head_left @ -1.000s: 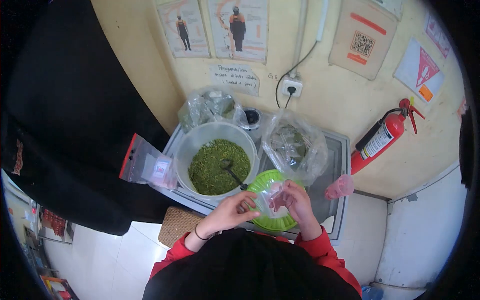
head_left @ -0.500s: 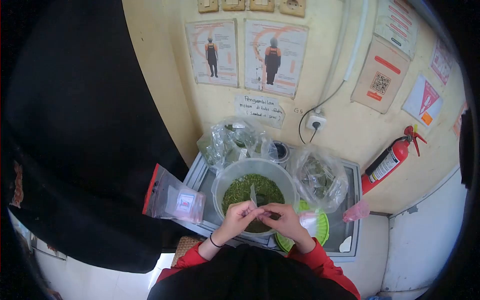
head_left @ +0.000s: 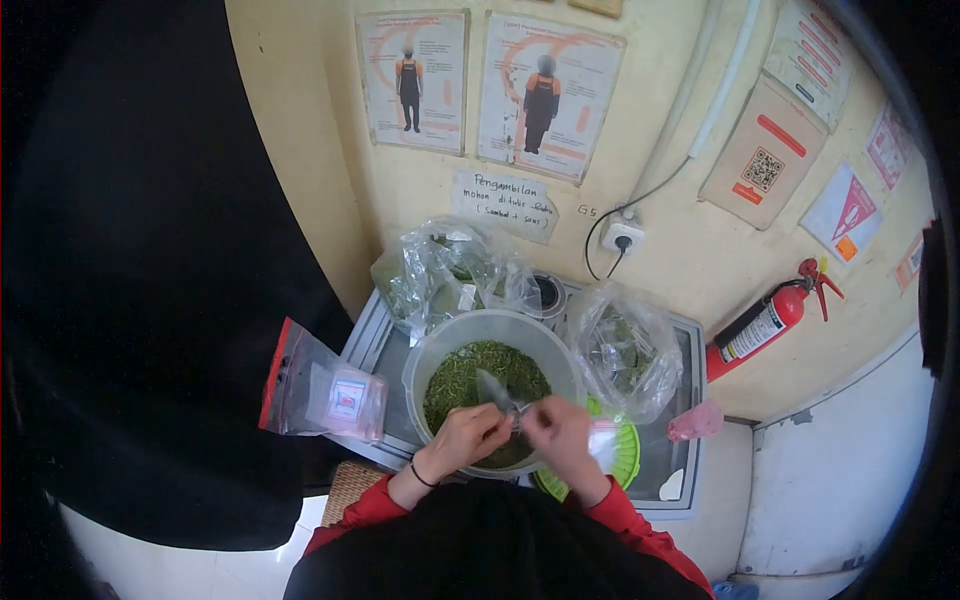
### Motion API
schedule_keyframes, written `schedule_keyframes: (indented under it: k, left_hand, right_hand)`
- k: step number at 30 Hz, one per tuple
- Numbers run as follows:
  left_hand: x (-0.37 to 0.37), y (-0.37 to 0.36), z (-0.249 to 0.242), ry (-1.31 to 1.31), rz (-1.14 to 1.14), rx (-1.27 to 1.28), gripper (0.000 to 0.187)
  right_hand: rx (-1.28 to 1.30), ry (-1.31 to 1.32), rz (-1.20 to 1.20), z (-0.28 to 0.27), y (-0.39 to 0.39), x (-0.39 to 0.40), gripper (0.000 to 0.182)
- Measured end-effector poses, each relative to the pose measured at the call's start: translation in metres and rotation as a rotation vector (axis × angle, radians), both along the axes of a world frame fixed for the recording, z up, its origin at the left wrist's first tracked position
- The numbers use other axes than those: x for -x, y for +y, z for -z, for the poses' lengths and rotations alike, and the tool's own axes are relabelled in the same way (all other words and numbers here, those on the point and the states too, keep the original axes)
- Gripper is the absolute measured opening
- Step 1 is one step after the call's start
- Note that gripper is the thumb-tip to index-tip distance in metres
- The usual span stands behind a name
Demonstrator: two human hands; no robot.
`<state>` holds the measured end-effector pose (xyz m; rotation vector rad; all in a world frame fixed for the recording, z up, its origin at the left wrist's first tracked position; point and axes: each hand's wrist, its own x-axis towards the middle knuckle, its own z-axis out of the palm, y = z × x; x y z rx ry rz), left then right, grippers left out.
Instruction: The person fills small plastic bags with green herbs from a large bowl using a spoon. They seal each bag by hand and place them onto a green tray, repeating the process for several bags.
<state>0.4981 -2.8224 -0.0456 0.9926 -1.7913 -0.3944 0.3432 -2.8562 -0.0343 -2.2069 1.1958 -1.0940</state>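
Near: at lower centre, the fingers of my left hand pinch a small, clear plastic bag. My right hand is blurred beside it; I cannot tell whether its fingers grip. Change noted: both hands have shifted from the round lime-green tray, bringing the bag over chopped green leaves in the translucent plastic tub.

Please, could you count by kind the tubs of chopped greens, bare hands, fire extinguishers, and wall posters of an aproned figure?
Tubs of chopped greens: 1
Left hand and right hand: 2
Fire extinguishers: 1
Aproned-figure posters: 2
Total: 6
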Motion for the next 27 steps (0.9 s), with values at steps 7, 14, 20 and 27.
schedule_keyframes:
  k: [7, 14, 20, 27]
  left_hand:
    - [0.007, -0.002, -0.003, 0.089, -0.215, -0.183, 0.020]
    - [0.013, -0.002, -0.024, -0.089, -0.349, 0.046, 0.053]
    - [-0.013, -0.005, 0.019, 0.319, -0.599, -0.080, 0.075]
    - [-0.016, -0.001, 0.008, 0.401, -0.599, -0.283, 0.089]
  right_hand:
    - [-0.206, 0.046, -0.236, -0.015, -0.008, 0.004, 0.019]
    - [-0.488, -0.230, -0.458, 0.002, -0.039, -0.002, 0.020]
    - [0.003, 0.674, -0.381, 0.004, -0.050, 0.000, 0.041]
    - [0.010, 1.078, -0.552, 0.008, -0.058, -0.011, 0.011]
